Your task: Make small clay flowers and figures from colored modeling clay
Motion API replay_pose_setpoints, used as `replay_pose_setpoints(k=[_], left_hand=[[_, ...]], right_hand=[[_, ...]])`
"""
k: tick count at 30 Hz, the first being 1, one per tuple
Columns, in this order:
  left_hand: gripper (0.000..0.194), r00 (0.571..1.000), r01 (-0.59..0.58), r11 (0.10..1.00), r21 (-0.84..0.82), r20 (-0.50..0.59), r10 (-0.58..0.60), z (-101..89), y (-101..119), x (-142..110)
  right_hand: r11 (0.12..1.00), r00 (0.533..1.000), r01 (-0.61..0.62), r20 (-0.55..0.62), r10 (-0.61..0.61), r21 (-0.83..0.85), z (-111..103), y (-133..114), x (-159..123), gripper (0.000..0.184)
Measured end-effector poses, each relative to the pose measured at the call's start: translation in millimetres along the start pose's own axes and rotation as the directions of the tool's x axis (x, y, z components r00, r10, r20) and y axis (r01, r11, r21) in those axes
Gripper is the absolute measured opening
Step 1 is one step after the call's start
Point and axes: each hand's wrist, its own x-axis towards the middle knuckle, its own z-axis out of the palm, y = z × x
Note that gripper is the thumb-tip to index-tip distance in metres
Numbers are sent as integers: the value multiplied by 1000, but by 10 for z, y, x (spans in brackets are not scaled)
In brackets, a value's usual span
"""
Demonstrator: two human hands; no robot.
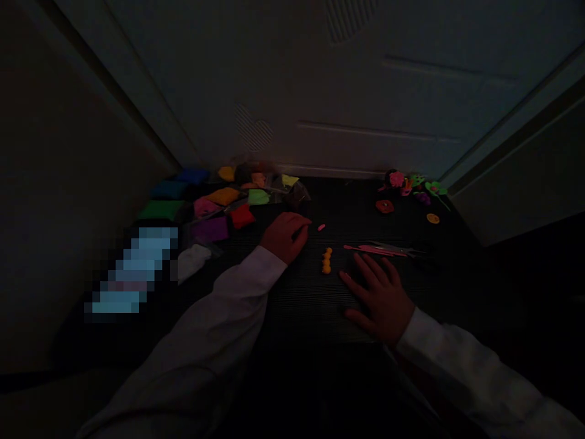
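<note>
My left hand [284, 238] rests on the dark table with its fingers curled in; whatever they may hold is hidden. Just right of its fingertips lies a small pink piece of clay [321, 227]. Nearer to me, between both hands, a short row of joined orange-yellow clay balls [326, 261] lies on the table. My right hand [379, 299] is palm down with the fingers spread. A tiny pinkish bit shows at its index finger, too dim to make out. Beyond those fingertips are several slim pink modelling tools [372, 249] and a pair of scissors [402, 249].
Packets of coloured clay, such as a purple packet [210, 229] and a green packet [161, 210], crowd the left back. A lit, pixelated screen [137, 268] stands at far left. Small clay figures, including a pink flower [395, 178], sit back right. A pale panel [274, 73] rises behind.
</note>
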Motion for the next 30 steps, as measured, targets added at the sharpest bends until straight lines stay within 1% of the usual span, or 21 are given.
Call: replay_pose_setpoints(k=[2,7,8,12,13,18,20,26,30], left_hand=[[20,1000,3,1000,-4,-2,-3,-4,0,2],[20,1000,3,1000,1,15,-3,-14,14,6],[20,1000,0,1000,3,18,0,-15,16,6],[20,1000,-1,1000,13,4,1,-14,13,6],[20,1000,1,1000,16,2,-2,-14,10,5],[20,1000,1,1000,6,3,-1,-7,-5,-3],[20,1000,-1,1000,3,-4,1,-4,-7,-6],[20,1000,-4,1000,7,-9,4,-13,6,-1],[20,1000,1,1000,15,0,-1,-10,14,8]], right_hand=[[1000,1000,9,9,-9,3,3,-7,-1,61],[992,992,-122,-39,121,-32,10,75,28,57],[993,992,-118,-39,117,-30,7,70,30,58],[1000,1000,-28,5,28,-4,-6,-26,19,61],[1000,1000,-25,12,25,-5,-6,-44,17,61],[989,990,-143,-1,143,-49,21,5,28,59],[984,986,-166,-4,166,-58,26,48,36,58],[983,985,-168,-36,166,-69,20,103,24,60],[991,992,-124,-26,123,-48,20,31,10,61]])
